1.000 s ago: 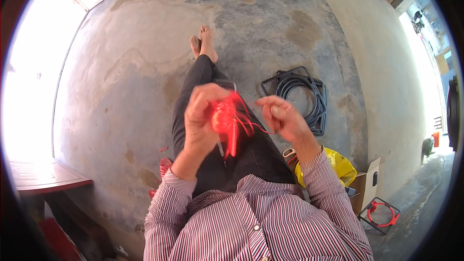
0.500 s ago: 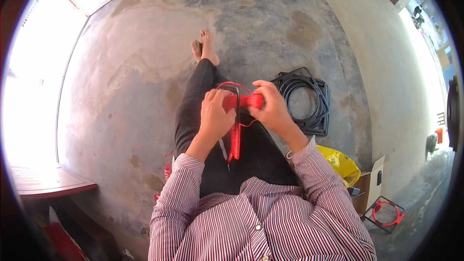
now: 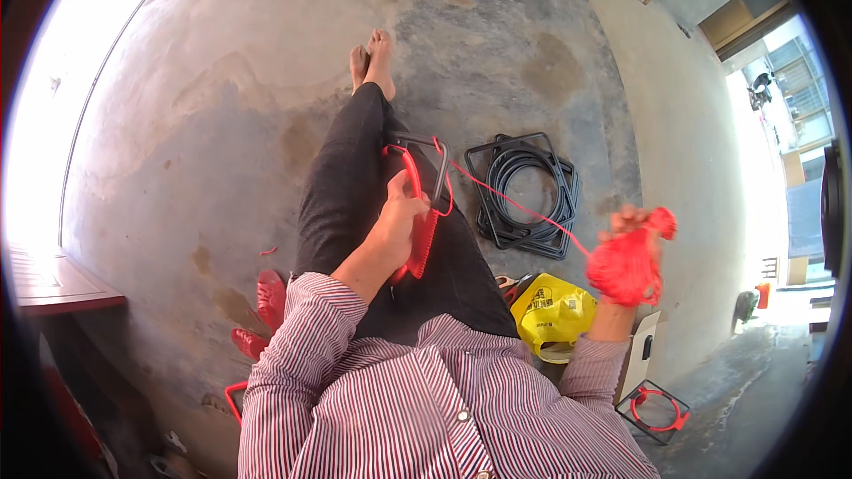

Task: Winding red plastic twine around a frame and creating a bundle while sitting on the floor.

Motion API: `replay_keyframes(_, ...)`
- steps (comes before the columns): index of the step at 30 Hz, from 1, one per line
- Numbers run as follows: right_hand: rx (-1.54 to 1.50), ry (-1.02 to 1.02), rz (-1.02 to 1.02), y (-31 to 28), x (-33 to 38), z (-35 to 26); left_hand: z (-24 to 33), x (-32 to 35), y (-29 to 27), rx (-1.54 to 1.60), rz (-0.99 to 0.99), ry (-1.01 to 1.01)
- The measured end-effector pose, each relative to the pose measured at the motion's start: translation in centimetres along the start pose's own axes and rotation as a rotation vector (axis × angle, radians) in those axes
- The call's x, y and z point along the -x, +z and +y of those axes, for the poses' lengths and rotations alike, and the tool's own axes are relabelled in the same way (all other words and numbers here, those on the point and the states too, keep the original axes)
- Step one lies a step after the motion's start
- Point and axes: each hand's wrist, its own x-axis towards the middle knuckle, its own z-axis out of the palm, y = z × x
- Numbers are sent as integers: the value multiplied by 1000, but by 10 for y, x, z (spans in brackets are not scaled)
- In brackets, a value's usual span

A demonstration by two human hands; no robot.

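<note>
Yarn [image 3: 624, 268], one red bundle, is at the right of the view in my right hand [image 3: 627, 220]; my fingertips show curled above it, but the bundle hides the rest. It should be light, soft and quick to snag, best held loosely round its middle. One strand [image 3: 524, 207] runs from it to the black frame [image 3: 441, 179] near the centre, where my left hand [image 3: 399, 223] pinches the red-covered side between thumb and fingers. That frame looks stiff and fairly light, not fragile; I'd grip it by a side, clear of the strand. Counting: one bundle, one frame in hand, one stack [image 3: 568, 235] of black frames right of centre, too overlapped for me to number, one yellow bag [image 3: 555, 310] below it, one red ring [image 3: 678, 419] at lower right, two red shoes [image 3: 271, 300] at lower left.
</note>
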Motion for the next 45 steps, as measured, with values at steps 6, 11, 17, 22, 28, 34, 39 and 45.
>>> replay_keyframes(6,466,287,-233,71,-36,144,5,-7,-9,-1,-44,11)
replay_keyframes(11,454,683,-341,93,-68,196,18,-14,-10,93,-76,28)
replay_keyframes(17,1067,308,-306,94,-49,157,16,-22,-28,55,-103,65)
replay_keyframes(22,568,484,-659,115,7,88,25,-25,-20,-7,-25,-47)
replay_keyframes(28,718,324,-1072,167,28,84,31,-24,-17,26,35,-80)
replay_keyframes(34,247,490,-630,160,39,68,2,-41,-35,-512,152,269)
replay_keyframes(39,-89,496,-543,180,24,64,38,28,13,-1208,169,1154)
replay_keyframes(45,1567,48,-691,137,-66,108,62,-14,-8,-510,115,638)
